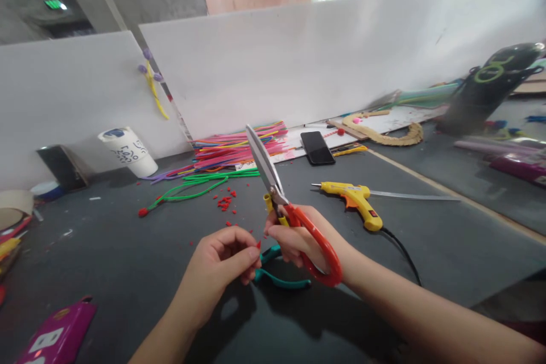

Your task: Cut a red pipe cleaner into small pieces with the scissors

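Your forearms [418, 307] are reaching in over the dark counter [149, 261]. Your right hand [294, 237] is gripping the red-handled scissors [277, 194], whose blades are pointing upward and away from you. Just beside it, your left hand [226, 259] is pinching a small red piece [258, 244] between thumb and fingers. Below your hands, a teal-handled tool [284, 282] is lying on the counter. Loose red bits [224, 202] are lying scattered beyond your left hand, near some green stems [191, 183]. Right of the scissors, a yellow glue gun [358, 196] is resting on its side.
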The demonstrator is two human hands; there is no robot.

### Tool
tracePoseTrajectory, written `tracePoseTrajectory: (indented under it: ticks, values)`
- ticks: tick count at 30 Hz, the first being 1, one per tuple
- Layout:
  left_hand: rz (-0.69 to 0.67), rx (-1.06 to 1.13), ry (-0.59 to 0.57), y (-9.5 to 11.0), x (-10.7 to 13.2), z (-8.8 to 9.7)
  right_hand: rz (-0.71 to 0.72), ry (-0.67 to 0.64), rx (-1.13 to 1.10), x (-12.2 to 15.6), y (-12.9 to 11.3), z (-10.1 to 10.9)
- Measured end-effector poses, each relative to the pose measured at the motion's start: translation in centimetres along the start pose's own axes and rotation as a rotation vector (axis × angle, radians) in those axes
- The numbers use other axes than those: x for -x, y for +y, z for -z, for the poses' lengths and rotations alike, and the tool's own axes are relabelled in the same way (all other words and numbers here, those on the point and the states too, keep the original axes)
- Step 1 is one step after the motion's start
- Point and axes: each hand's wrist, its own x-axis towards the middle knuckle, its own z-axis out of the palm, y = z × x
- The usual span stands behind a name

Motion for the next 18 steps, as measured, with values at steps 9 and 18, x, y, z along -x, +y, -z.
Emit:
tracePoseTrajectory:
  ticks: [9,18]
  values:
    - [-0.082,-0.145,0.031,-0.3,0.1,-0.1,-0.039,-0.045,0.037,0.4,-0.3,-0.4]
    - [0.161,0.112,-0.167,-0.6,-0.5,0.6,-0.003,-0.141,0.061,0.6,-0.6,-0.1]
